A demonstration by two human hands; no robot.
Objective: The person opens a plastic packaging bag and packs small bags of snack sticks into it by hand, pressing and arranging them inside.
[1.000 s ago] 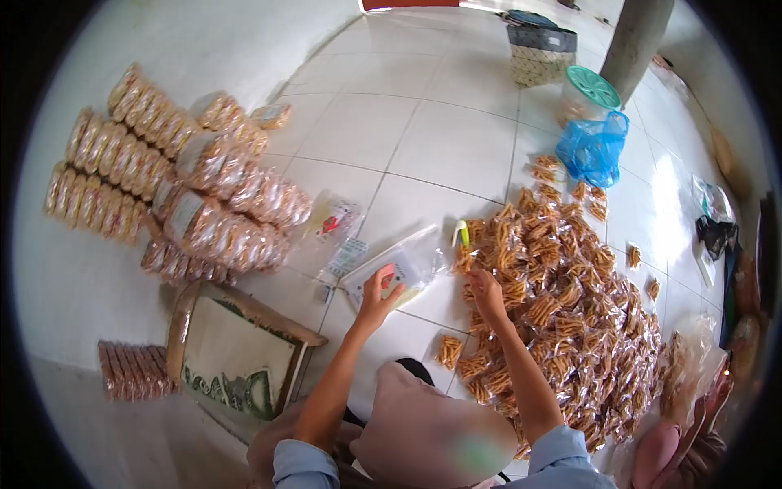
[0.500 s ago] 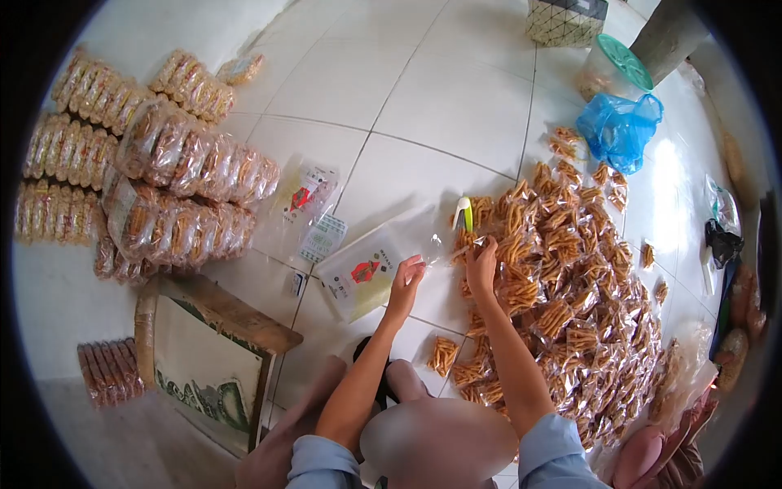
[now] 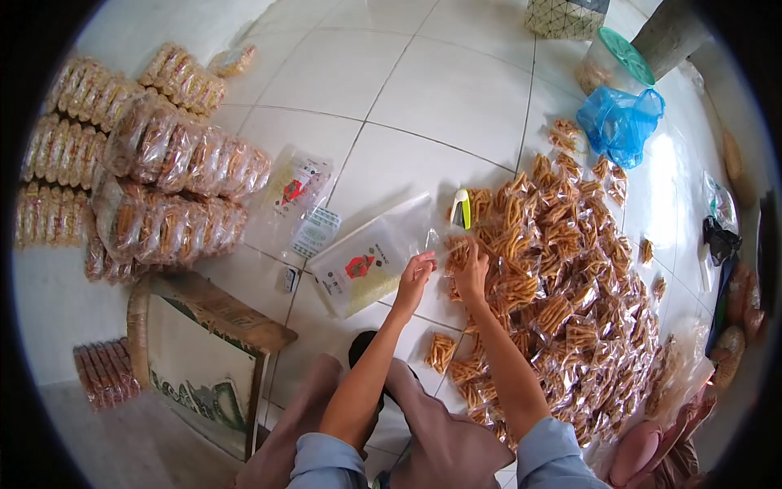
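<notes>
Beside the near right corner of a clear printed plastic bag [image 3: 358,265], my left hand [image 3: 414,283] has its fingers curled together; what they hold, if anything, is too small to make out. My right hand [image 3: 472,275] closes on a small clear packet of brown stick snacks [image 3: 458,248] at the left edge of the heap. A large heap of similar snack packets [image 3: 562,310] spreads to the right. Just beyond my right hand lies a green and white stapler [image 3: 462,209]. One loose packet [image 3: 440,352] sits on the tiles nearer to me.
Stacks of bagged snacks [image 3: 179,155] stand at the left. More printed bags [image 3: 293,191] and a small box [image 3: 291,279] lie on the floor. A framed wooden board [image 3: 204,359] is near left. A blue plastic bag [image 3: 619,126] and green-lidded tub [image 3: 615,61] are at far right.
My right hand has lowered slightly and drawn left, with a packet showing at its fingers. My left hand has shifted a little right, its fingers more curled. The camera view has moved slightly.
</notes>
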